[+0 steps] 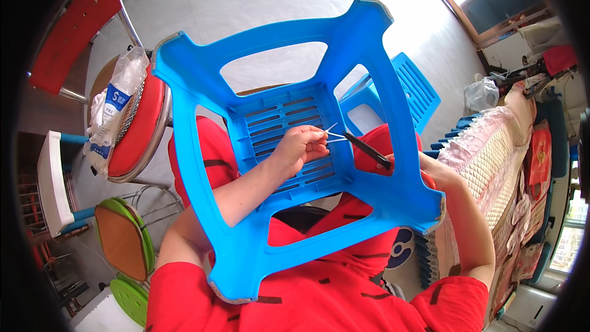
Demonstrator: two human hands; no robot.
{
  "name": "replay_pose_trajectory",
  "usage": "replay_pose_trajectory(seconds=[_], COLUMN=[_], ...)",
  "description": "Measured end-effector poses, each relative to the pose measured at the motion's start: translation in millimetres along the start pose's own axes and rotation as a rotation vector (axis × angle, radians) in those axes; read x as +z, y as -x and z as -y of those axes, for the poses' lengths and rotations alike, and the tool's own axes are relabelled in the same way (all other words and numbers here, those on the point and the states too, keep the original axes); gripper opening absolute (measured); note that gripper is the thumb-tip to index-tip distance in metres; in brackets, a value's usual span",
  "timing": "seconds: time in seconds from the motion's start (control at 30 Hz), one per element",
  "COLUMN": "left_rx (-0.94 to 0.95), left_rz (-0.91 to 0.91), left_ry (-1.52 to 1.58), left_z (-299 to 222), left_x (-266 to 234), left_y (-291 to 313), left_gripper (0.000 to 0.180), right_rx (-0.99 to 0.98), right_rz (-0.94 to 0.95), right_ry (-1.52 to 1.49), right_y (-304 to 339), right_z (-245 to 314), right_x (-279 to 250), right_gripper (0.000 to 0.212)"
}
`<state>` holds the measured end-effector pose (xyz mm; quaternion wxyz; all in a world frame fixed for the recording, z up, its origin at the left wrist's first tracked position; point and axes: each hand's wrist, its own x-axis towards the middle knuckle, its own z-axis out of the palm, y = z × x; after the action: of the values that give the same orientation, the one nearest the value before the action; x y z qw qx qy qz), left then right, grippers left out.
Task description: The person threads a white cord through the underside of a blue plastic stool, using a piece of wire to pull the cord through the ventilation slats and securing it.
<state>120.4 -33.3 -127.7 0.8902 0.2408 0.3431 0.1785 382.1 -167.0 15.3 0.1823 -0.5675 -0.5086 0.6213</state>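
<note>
An upturned blue plastic stool (246,276) rests on my lap, its legs pointing toward me and its slatted seat at the bottom. My left hand (300,149) reaches inside the stool, finger and thumb pinched on a thin white cable tie (335,134) whose two ends stick out to the right. With my right hand (441,171), partly behind the stool's right leg, I grip scissors (367,150) with dark blades and a red-orange handle. The blades pass through the stool's right side opening, and their tips are at or touching the tie's lower end.
A smaller blue stool (413,92) stands on the floor beyond the right leg. To the left, a red chair (144,138) carries a clear plastic bag (117,104); folding stools (123,240) are below it. A quilted cover (479,160) lies over furniture at the right.
</note>
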Motion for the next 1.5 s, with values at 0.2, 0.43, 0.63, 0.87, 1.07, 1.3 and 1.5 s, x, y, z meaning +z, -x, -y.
replay_pose_trajectory(seconds=[0.2, 0.43, 0.63, 0.87, 1.07, 1.3, 1.5], left_rx=[0.002, 0.049, 0.082, 0.080, 0.084, 0.114, 0.130], left_rz=[-0.025, 0.012, -0.029, -0.047, -0.021, -0.056, -0.081], left_ry=[0.022, 0.083, 0.194, 0.246, 0.209, 0.264, 0.250], left_z=[-1, 5, 2, 2, 2, 11, 12], left_x=[3, 4, 4, 1, 3, 7, 11], left_y=[0, -8, -12, -23, -19, -23, -24], left_gripper=[0.010, 0.015, 0.018, 0.016, 0.014, 0.012, 0.013], right_rx=[0.100, 0.348, 0.380, 0.405, 0.379, 0.393, 0.370], right_rz=[0.057, 0.056, 0.114, 0.147, -0.032, -0.069, -0.204], right_ry=[0.017, -0.597, -0.584, -0.250, -0.285, -0.407, -0.437], right_y=[-14, -26, -43, -51, -36, -38, -32], right_z=[-14, -33, -16, 15, 14, 17, 20], right_x=[-12, -17, -22, -18, -13, -2, 11], right_gripper=[0.055, 0.047, 0.036, 0.036, 0.031, 0.033, 0.035])
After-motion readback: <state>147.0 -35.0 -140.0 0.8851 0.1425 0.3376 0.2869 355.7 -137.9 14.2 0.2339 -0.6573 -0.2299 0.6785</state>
